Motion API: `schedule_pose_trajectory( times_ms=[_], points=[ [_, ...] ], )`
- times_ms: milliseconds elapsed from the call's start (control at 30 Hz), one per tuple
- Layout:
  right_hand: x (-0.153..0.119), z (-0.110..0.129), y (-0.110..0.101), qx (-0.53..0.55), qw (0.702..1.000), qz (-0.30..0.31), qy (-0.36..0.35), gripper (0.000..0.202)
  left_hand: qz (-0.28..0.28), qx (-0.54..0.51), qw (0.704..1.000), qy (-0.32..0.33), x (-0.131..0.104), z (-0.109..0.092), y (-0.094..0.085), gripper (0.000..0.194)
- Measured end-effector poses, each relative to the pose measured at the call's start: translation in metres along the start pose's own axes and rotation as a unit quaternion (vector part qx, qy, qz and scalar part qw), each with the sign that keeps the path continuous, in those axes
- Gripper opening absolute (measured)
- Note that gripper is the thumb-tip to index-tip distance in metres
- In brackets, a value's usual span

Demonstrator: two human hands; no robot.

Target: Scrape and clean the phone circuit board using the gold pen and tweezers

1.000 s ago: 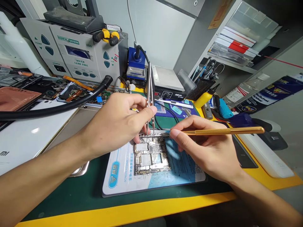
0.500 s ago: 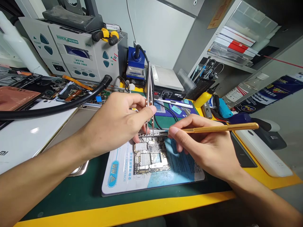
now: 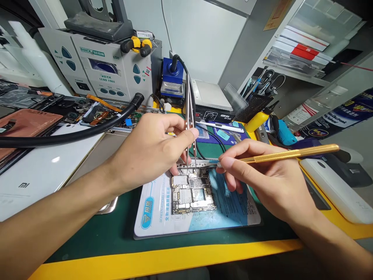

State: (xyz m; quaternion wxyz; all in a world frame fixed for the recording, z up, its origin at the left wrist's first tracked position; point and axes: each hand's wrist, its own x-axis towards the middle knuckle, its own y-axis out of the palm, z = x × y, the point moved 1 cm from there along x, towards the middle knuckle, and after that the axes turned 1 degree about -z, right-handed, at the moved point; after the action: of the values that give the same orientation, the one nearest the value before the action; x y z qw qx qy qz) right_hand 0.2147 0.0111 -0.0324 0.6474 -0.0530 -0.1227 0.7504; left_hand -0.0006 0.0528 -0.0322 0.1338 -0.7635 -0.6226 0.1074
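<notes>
My left hand [image 3: 159, 149] is closed around a pair of silver tweezers [image 3: 190, 112]. The tweezers stand nearly upright, legs slightly apart, with their tips at the top edge of a phone logic board [image 3: 186, 194]. The board lies on a white and blue pad [image 3: 233, 210], and a perforated metal strip [image 3: 201, 163] runs along its far edge. My right hand [image 3: 262, 175] pinches a slim gold tool with a knurled handle [image 3: 279, 154], held almost level right of the board. Its working tip is too small to make out at my fingertips.
A hot air station [image 3: 101, 66] stands at the back left, its black hose [image 3: 72, 139] crossing over a white phone back [image 3: 52, 163]. Behind my hands are a heating plate [image 3: 211, 95] and a blue iron holder [image 3: 172, 77]. A yellow bottle [image 3: 257, 120] stands to the right.
The whole view has shifted slightly, so things appear further right. My right hand with the gold tool has drawn rightward from the board. The tweezers stay at the board's far edge.
</notes>
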Motion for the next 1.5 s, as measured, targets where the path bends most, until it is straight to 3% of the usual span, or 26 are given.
schedule_pose_trajectory(
  times_ms=[167, 433, 767, 1233, 1500],
  points=[
    [0.0, -0.001, -0.001, 0.017, 1.0, 0.001, 0.001, 0.014, -0.031, 0.019, 0.999, 0.028, 0.006, -0.006, 0.004, 0.031],
    [-0.001, 0.001, 0.0, 0.002, 1.0, 0.005, -0.012, 0.014, -0.027, 0.023, 0.999, 0.023, 0.004, -0.005, 0.005, 0.03],
    [-0.001, 0.005, 0.002, -0.036, 0.999, -0.001, -0.024, 0.015, 0.015, 0.017, 0.999, 0.029, -0.002, -0.001, 0.003, 0.03],
    [-0.005, 0.008, 0.002, -0.12, 0.986, 0.056, -0.096, 0.011, 0.066, -0.068, 0.995, 0.012, 0.001, 0.001, 0.003, 0.025],
    [-0.007, 0.008, 0.002, -0.151, 0.979, 0.058, -0.123, 0.012, 0.091, -0.085, 0.992, 0.001, 0.001, 0.005, 0.003, 0.024]
  ],
)
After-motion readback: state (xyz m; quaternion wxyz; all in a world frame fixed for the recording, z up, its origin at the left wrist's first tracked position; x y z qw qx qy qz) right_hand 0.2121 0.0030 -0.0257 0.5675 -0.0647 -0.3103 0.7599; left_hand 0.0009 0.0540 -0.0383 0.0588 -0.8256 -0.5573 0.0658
